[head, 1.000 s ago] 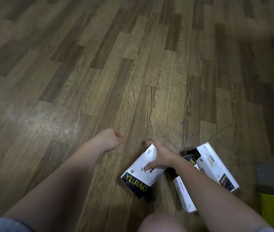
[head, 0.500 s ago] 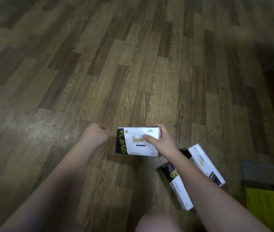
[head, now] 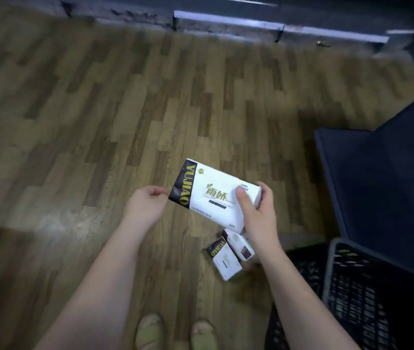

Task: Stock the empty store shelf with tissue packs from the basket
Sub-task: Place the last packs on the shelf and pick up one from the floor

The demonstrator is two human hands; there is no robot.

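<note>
Apparently light and squashy, the tissue pack (head: 216,195) hung over the floor (head: 99,109), my right hand (head: 257,213) fingers (head: 242,200) pinching its end; left hand (head: 146,207) loosely curled, holding nothing, beside it.

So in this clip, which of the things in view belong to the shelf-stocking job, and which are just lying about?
Part of the job:
- tissue pack held up by the right hand
- two tissue packs on the floor
- black basket at the lower right
- left hand, near the pack's dark end, holding nothing

Just there:
- wooden floor
- sandalled feet
- dark blue unit on the right
</note>
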